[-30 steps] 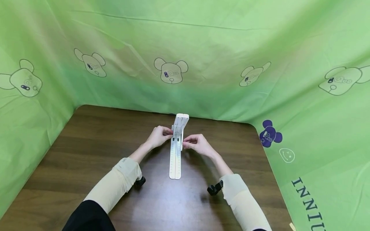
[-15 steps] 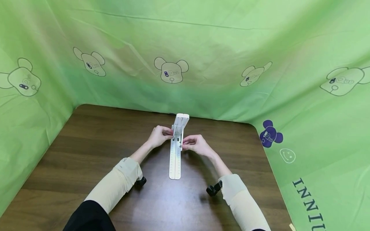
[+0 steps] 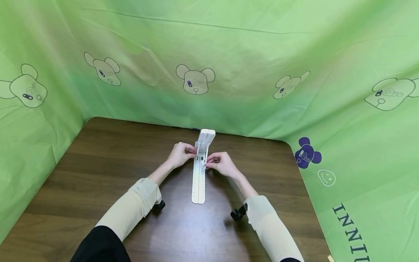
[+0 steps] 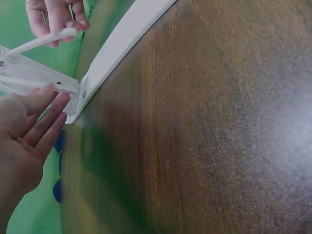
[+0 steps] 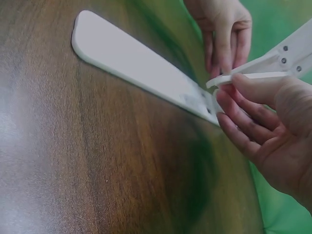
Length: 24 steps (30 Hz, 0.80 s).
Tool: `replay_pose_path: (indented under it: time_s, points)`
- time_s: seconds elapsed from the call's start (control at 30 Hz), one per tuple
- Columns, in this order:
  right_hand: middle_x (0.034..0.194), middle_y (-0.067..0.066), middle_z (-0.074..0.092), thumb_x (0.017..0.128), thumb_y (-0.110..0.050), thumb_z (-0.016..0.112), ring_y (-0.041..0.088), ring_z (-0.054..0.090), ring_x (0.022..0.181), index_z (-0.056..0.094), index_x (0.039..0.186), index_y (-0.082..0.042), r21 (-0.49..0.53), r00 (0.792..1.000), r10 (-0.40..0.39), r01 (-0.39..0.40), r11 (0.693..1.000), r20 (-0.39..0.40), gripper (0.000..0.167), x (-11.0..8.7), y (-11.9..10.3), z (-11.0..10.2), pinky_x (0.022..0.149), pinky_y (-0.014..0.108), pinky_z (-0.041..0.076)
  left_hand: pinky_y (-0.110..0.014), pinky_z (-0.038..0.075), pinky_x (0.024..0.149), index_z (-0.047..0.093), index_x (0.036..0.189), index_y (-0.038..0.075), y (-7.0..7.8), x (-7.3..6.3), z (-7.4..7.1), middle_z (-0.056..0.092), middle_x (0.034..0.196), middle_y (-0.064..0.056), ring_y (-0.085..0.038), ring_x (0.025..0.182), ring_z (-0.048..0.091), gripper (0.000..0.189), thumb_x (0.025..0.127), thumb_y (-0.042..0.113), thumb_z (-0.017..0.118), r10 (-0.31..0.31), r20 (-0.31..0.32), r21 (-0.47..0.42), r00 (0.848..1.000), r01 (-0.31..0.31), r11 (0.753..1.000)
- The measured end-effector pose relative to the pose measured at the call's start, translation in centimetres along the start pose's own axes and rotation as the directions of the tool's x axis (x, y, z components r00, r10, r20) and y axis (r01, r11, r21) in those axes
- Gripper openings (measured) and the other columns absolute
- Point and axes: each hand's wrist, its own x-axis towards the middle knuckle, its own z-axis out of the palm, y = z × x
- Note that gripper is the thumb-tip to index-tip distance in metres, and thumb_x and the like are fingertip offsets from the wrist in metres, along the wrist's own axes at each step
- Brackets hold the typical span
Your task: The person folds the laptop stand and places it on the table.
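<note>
A white folding stand [image 3: 198,182] stands on the wooden table, its long slotted base lying flat and its upper panel [image 3: 207,135] tilted up at the far end. Two thin support arms link the parts, one on each side. With thumb and fingers my left hand [image 3: 179,155] pinches the left support arm [image 4: 34,84] near its lower end. My right hand [image 3: 224,164] pinches the right support arm [image 5: 263,76] near its free end, just above the base. In the right wrist view, the left hand's fingertips partly hide the joint behind them.
A brown wooden table [image 3: 114,153] lies under the stand. Green cloth [image 3: 242,47] printed with bear heads hangs at the back and both sides, close behind the upper panel. A black wrist camera [image 3: 238,214] sits under the right cuff.
My right hand has shifted slightly left, its fingertips nearer to the base with the right support arm. The left hand and the stand's base stay about where they were.
</note>
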Motion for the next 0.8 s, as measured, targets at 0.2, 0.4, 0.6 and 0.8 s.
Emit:
replay_pose_path:
  time_s: [0.2, 0.4, 0.6, 0.8]
  points:
    - [0.09, 0.025, 0.082, 0.094, 0.005, 0.081, 0.025, 0.08, 0.076, 0.079, 0.101, 0.013, -0.057, 0.998, 0.013, -0.017, 0.998, -0.062, 0.01, 0.7, 0.9, 0.5, 0.068, 0.023, 0.062, -0.044, 0.066, 0.097, 0.085, 0.102, -0.002, 0.3, 0.2, 0.2, 0.086, 0.104, -0.016, -0.031, 0.104, 0.084, 0.01, 0.093, 0.002, 0.084, -0.024, -0.013, 0.082, 1.0, 0.025, 0.996]
    - [0.091, 0.024, 0.082, 0.095, 0.002, 0.082, 0.027, 0.079, 0.079, 0.08, 0.1, 0.01, -0.129, 0.992, -0.005, -0.012, 0.992, -0.13, 0.01, 1.4, 1.4, 1.0, 0.066, 0.016, 0.056, -0.042, 0.067, 0.091, 0.085, 0.1, -0.001, 0.5, 0.6, 0.3, 0.086, 0.103, -0.016, -0.03, 0.1, 0.084, 0.008, 0.094, 0.004, 0.084, -0.038, -0.028, 0.125, 0.999, 0.041, 0.991]
    - [0.096, 0.025, 0.083, 0.095, 0.0, 0.082, 0.033, 0.081, 0.082, 0.076, 0.114, 0.01, -0.129, 0.981, 0.012, -0.037, 0.991, -0.196, 0.022, 2.2, 1.4, 0.9, 0.065, 0.017, 0.056, -0.038, 0.066, 0.08, 0.084, 0.099, 0.002, 0.8, 1.0, 0.1, 0.086, 0.098, -0.014, -0.026, 0.089, 0.082, 0.012, 0.096, 0.014, 0.086, -0.03, -0.061, 0.214, 0.998, 0.042, 0.976]
    - [0.096, 0.018, 0.084, 0.097, -0.007, 0.083, 0.028, 0.081, 0.083, 0.073, 0.134, -0.002, -0.301, 0.975, -0.067, 0.0, 0.953, -0.214, 0.039, 3.0, 1.4, 0.6, 0.075, 0.034, 0.063, -0.044, 0.066, 0.089, 0.081, 0.111, 0.002, 1.3, 1.3, -0.3, 0.086, 0.105, -0.012, -0.027, 0.1, 0.084, 0.022, 0.097, 0.019, 0.085, 0.015, -0.062, 0.317, 0.998, 0.005, 0.948]
